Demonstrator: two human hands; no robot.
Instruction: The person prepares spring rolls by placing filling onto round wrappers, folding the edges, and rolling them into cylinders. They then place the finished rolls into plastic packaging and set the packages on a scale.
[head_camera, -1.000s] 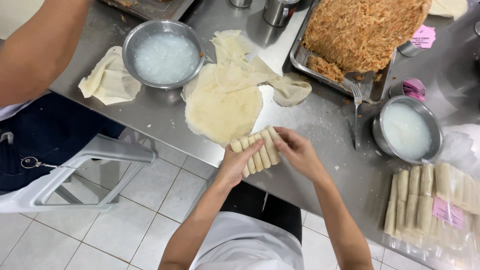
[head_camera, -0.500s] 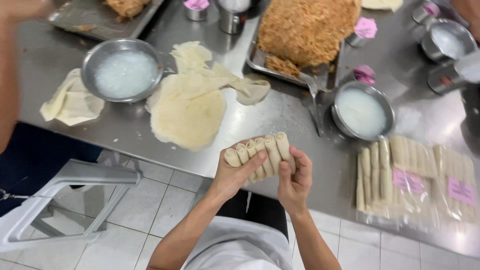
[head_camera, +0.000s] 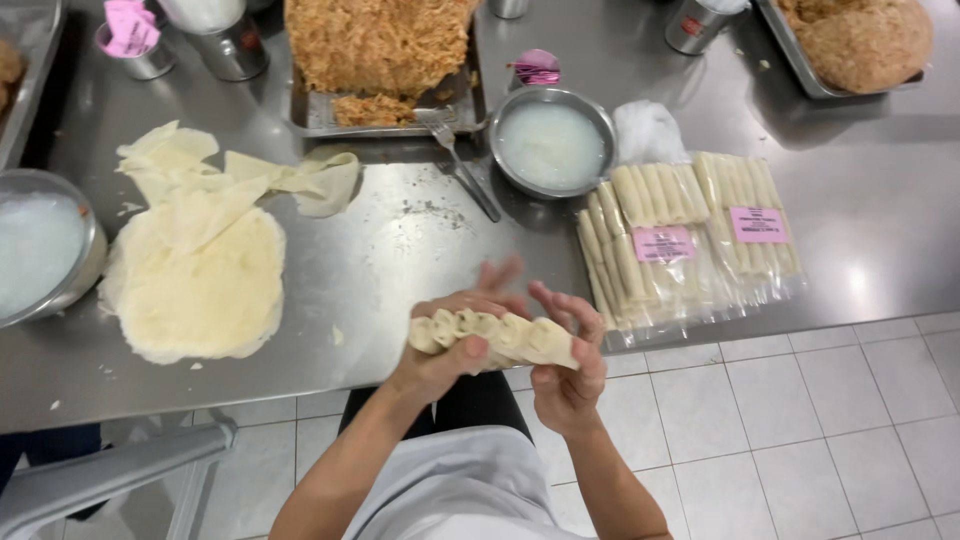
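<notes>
Both hands, left hand (head_camera: 440, 365) and right hand (head_camera: 568, 372), clasp the row of rolls (head_camera: 492, 335).

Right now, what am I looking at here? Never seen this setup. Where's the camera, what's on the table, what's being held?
There is no machine: a person works with bare hands, filmed by one camera worn on their head, looking down. The left hand and right hand together hold a row of rolled spring rolls above the edge of a steel table. On the table lie a stack of round wrappers, a tray of shredded filling, a fork, a bowl of white paste and bagged finished rolls with pink labels. A second bowl sits at the left edge.
</notes>
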